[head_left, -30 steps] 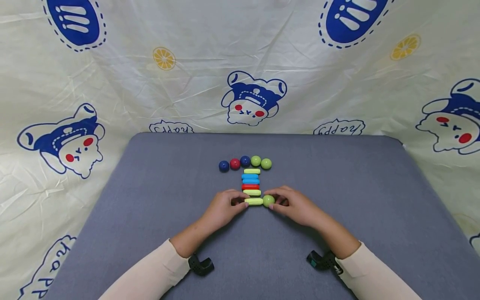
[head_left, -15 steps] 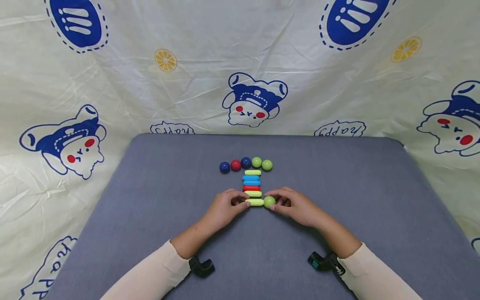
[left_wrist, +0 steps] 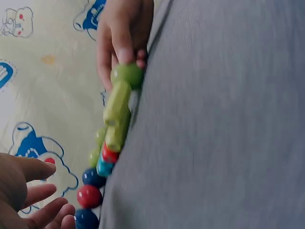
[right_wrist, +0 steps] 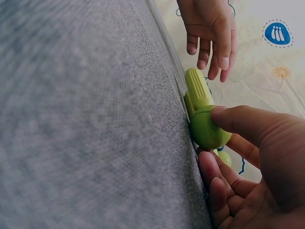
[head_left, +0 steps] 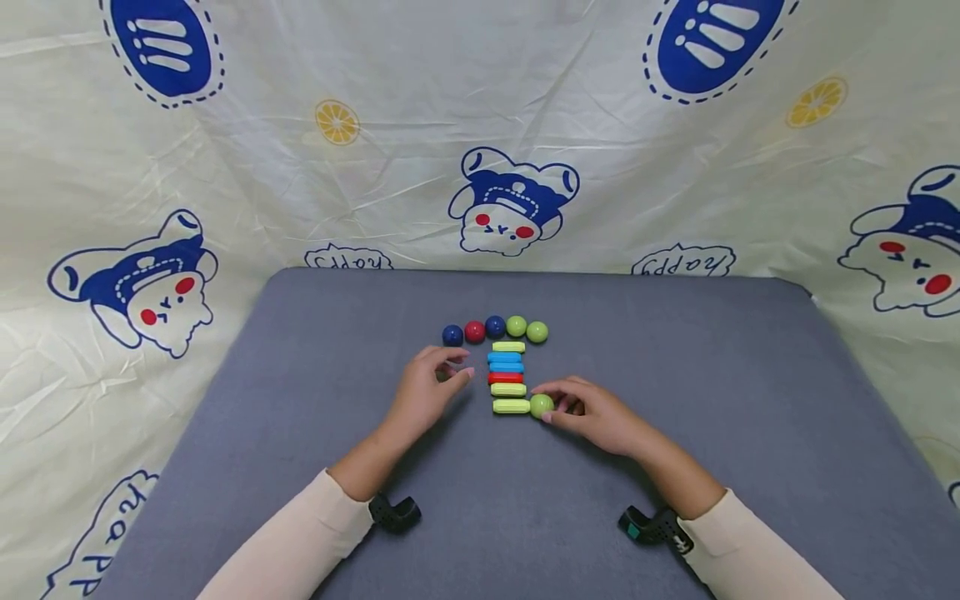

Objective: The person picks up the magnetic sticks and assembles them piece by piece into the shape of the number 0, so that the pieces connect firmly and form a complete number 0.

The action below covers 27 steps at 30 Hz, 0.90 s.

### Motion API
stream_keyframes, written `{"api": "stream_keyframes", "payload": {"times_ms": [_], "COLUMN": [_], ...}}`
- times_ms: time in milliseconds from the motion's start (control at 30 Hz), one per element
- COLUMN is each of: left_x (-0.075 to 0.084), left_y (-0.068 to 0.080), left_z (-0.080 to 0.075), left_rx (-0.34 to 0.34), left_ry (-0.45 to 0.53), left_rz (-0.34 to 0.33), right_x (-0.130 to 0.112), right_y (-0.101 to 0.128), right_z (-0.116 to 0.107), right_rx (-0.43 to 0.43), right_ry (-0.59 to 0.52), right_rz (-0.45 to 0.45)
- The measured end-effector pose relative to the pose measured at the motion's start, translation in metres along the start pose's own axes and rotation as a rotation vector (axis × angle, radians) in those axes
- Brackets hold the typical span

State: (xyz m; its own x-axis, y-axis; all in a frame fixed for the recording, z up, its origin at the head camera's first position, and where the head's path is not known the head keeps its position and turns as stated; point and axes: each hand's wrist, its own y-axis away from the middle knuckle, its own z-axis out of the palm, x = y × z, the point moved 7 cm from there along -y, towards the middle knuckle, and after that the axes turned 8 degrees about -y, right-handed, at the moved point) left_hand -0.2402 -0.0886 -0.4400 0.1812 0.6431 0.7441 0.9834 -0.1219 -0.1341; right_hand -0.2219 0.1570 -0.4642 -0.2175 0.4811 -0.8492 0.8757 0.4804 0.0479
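On the grey mat point(head_left: 300, 433) lies a column of short rods: green, two blue, red, green, and the nearest green rod point(head_left: 512, 406). A green ball point(head_left: 541, 405) touches that rod's right end, and my right hand point(head_left: 592, 412) pinches the ball point(right_wrist: 208, 129) between thumb and fingers. My left hand point(head_left: 427, 392) hovers left of the column with its fingers loose, holding nothing; in the left wrist view its fingers point(left_wrist: 33, 191) are spread near the balls. A row of balls point(head_left: 495, 330), blue, red, blue and two green, lies beyond the column.
A cream cloth printed with blue cartoon bears point(head_left: 513, 200) and lemons covers the surface around and behind the mat. Bare mat stretches to both sides and toward me.
My left hand has let go of the nearest green rod's left end and lifted away to the left and farther back. My right hand stays on the green ball.
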Motion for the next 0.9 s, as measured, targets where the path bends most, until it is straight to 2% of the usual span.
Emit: {"api": "stream_keyframes", "payload": {"times_ms": [233,467,667,900], "left_x": [-0.019,-0.03,-0.036,-0.04], "left_y": [-0.017,-0.032,-0.041,-0.054], "left_z": [-0.016,-0.02,-0.015,-0.008], "left_rx": [0.062,0.103,0.074,0.014], "left_ry": [-0.016,-0.045,-0.106,-0.158], "left_rz": [-0.051,-0.078,-0.096,-0.073], "right_x": [0.001,0.002,0.002,0.002], "right_y": [0.0,0.0,0.0,0.0], "right_z": [0.001,0.001,0.001,0.002], "right_rx": [-0.002,0.004,0.004,0.003], "right_ry": [-0.011,-0.012,-0.014,-0.019], "right_rz": [-0.007,-0.002,-0.008,-0.008]}}
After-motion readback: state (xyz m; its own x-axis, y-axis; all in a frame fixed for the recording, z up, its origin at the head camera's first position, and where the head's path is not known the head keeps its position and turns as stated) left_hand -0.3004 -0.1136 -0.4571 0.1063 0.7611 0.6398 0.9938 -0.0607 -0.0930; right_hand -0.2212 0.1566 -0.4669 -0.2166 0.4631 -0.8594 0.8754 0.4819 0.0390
